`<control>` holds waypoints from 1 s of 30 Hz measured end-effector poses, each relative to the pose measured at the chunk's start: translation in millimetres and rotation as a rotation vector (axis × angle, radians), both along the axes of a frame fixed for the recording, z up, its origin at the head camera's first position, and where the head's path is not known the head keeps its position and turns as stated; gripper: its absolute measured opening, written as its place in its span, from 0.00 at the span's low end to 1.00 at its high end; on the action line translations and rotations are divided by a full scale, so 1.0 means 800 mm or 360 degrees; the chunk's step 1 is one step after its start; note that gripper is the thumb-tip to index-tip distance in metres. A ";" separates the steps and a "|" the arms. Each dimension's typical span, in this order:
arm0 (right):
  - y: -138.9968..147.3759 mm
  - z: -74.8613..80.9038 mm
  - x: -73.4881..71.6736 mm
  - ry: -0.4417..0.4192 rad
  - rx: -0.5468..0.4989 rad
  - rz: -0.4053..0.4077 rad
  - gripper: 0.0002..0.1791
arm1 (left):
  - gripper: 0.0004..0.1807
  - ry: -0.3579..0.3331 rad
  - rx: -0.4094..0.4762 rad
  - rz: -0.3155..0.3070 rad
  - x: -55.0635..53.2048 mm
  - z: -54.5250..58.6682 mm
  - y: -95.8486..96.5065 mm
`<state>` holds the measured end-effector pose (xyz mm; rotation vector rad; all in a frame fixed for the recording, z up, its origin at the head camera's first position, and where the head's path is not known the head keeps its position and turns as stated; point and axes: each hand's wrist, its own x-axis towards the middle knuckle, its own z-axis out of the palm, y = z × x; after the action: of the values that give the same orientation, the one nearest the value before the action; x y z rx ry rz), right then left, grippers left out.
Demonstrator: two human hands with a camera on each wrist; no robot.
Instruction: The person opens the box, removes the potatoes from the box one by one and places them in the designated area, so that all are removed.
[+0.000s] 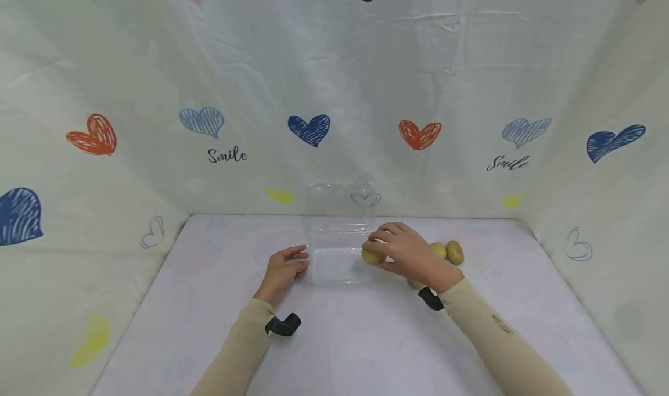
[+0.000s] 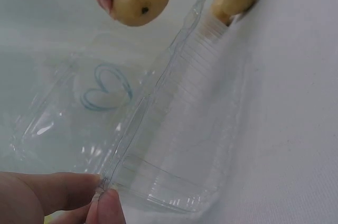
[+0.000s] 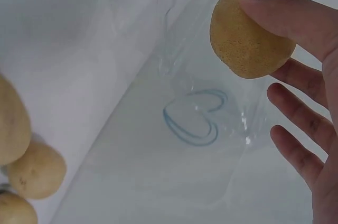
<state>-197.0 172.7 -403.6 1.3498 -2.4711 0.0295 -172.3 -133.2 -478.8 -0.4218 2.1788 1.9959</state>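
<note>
A clear plastic clamshell box (image 1: 334,268) lies on the table with its lid (image 1: 340,204) raised toward the back. My left hand (image 1: 284,273) pinches the box's left edge between thumb and fingers, as the left wrist view shows close up. Over the right end of the box, my right hand (image 1: 410,254) holds a potato (image 3: 252,31) between thumb and fingers; a dark spot marks its skin in the left wrist view. Several more potatoes (image 1: 455,252) lie to the right of the box, partly hidden behind the right hand in the head view.
The white table (image 1: 219,268) meets a hanging cloth backdrop (image 1: 366,82) printed with hearts at the back and both sides. Dark wrist-worn pieces (image 1: 283,324) sit on both sleeves.
</note>
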 end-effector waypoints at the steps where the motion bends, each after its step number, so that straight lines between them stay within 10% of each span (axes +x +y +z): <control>1: 0.005 0.000 0.001 0.0010 0.0001 -0.0015 0.28 | 0.25 0.0001 -0.0004 0.0000 0.000 0.000 0.000; 30: 0.141 -0.042 0.031 0.0043 -0.0318 -0.0248 0.36 | 0.25 0.0008 -0.0001 -0.0001 -0.003 -0.002 -0.001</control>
<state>-171.9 285.8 -437.0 1.0667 -2.4678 0.2140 -174.5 -133.9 -480.0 -0.4164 2.1822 1.9985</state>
